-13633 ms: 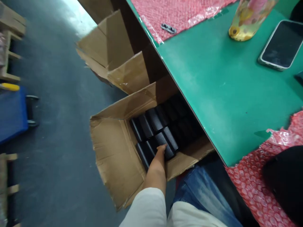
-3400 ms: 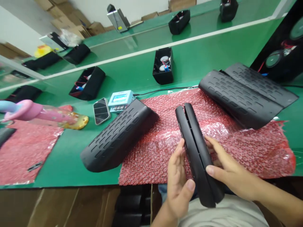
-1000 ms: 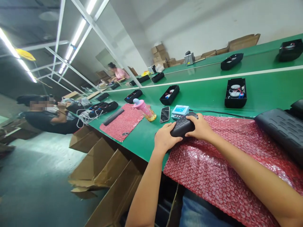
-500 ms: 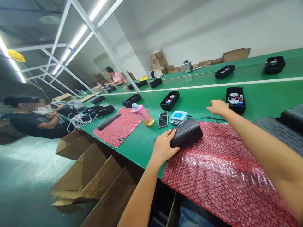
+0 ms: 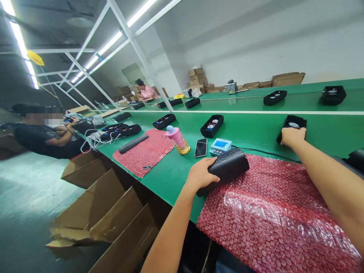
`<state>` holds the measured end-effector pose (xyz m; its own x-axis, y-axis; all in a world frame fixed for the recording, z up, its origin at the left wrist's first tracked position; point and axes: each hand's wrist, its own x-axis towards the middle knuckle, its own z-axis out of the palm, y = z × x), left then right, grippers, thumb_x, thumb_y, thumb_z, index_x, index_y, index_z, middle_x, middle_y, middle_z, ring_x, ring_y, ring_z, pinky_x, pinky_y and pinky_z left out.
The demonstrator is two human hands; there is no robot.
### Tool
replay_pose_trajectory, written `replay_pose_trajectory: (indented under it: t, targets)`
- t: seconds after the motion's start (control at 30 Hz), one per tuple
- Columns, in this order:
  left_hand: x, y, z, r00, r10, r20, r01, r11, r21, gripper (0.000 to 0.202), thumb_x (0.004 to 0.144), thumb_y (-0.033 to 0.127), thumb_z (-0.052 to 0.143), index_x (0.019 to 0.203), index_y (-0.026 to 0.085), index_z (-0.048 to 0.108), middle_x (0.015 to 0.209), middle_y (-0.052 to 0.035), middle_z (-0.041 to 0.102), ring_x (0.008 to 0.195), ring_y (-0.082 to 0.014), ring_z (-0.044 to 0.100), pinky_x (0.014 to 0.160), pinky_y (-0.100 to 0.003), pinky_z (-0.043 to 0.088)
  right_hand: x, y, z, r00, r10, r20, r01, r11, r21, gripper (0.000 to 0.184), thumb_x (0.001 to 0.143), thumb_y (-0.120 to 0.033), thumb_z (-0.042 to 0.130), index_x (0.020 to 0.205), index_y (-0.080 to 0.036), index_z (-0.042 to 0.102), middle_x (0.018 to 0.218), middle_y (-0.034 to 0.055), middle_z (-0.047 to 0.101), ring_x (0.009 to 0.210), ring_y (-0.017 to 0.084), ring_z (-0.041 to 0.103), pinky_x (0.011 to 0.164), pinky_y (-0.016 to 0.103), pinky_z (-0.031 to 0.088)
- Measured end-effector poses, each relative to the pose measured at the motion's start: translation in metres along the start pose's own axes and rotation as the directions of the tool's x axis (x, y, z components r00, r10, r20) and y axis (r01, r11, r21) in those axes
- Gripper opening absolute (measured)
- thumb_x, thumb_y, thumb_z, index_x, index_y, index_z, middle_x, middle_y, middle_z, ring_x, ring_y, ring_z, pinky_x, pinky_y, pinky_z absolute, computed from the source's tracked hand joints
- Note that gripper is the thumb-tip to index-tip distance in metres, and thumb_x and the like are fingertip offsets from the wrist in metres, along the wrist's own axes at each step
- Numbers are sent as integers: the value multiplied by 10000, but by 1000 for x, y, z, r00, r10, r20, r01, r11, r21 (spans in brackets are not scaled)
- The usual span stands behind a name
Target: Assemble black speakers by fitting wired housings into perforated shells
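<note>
My left hand (image 5: pixel 201 173) grips the end of a black plastic housing (image 5: pixel 229 165) with raised slots on its top. The housing rests tilted at the left edge of the red bubble wrap (image 5: pixel 261 212). On the right, my right hand (image 5: pixel 293 137) is closed around the near end of an open black speaker box (image 5: pixel 298 122), with a round silver driver inside. Its fingertips are partly hidden by the box. A light blue device with a screen (image 5: pixel 221 146) lies just beyond the left housing, beside a phone (image 5: pixel 201 148).
A pink drink bottle (image 5: pixel 179 141) stands left of the phone. Another open speaker box (image 5: pixel 212 126) sits farther back. A black cable (image 5: pixel 264 152) crosses the green table (image 5: pixel 250 129). Cardboard boxes (image 5: pixel 93 208) stand below the left edge. A co-worker (image 5: pixel 42 132) sits at far left.
My right hand has moved from above the table onto the open speaker box and taken hold of it; the box is now tilted. My left hand has stayed on the black housing.
</note>
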<state>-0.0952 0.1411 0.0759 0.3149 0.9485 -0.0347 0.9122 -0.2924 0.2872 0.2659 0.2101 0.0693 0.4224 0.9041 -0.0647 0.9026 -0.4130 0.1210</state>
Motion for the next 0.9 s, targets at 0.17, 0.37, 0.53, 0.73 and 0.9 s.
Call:
replay_pose_trajectory:
  t: [0.17, 0.37, 0.53, 0.73, 0.9]
  targets:
    - [18, -8, -8, 998, -38, 43, 40, 998, -51, 721, 586, 344, 722, 1278, 277, 534, 1265, -31, 587, 1122, -263, 558, 965, -351, 419, -14, -6, -54, 990, -74, -116, 81, 995, 51, 409, 713, -407, 687, 993, -114, 634, 1048, 165, 619, 1006, 294, 565, 824, 404, 399]
    - [38, -18, -14, 989, -77, 130, 90, 991, -100, 684, 574, 330, 714, 1242, 307, 568, 1146, -1, 657, 991, -254, 628, 845, -320, 481, -122, -38, -103, 930, -250, -268, 274, 960, 55, 435, 632, -483, 712, 898, -147, 639, 879, 122, 629, 850, 286, 596, 646, 352, 449]
    - [41, -23, -12, 985, -85, 147, 103, 987, -119, 728, 563, 351, 722, 1267, 312, 541, 1105, 27, 678, 987, -242, 630, 814, -284, 487, -239, -61, -95, 834, -535, -137, 547, 834, 72, 167, 696, -240, 639, 826, -139, 611, 708, 117, 587, 630, 220, 586, 498, 289, 394]
    - [38, -20, -11, 988, -78, 136, 97, 985, -143, 703, 569, 342, 723, 1251, 332, 553, 1100, 41, 680, 994, -237, 627, 822, -282, 485, -295, -85, -8, 651, -758, 28, 757, 652, 38, 190, 738, -10, 445, 787, -103, 603, 703, 160, 601, 580, 217, 584, 435, 275, 352]
    - [36, -18, -13, 988, -88, 125, 104, 986, -131, 710, 565, 341, 729, 1252, 345, 549, 1047, 40, 696, 973, -246, 633, 819, -295, 486, -296, -90, 15, 520, -853, 55, 850, 523, 70, 142, 769, -100, 522, 867, -114, 624, 781, 134, 610, 699, 224, 599, 537, 311, 427]
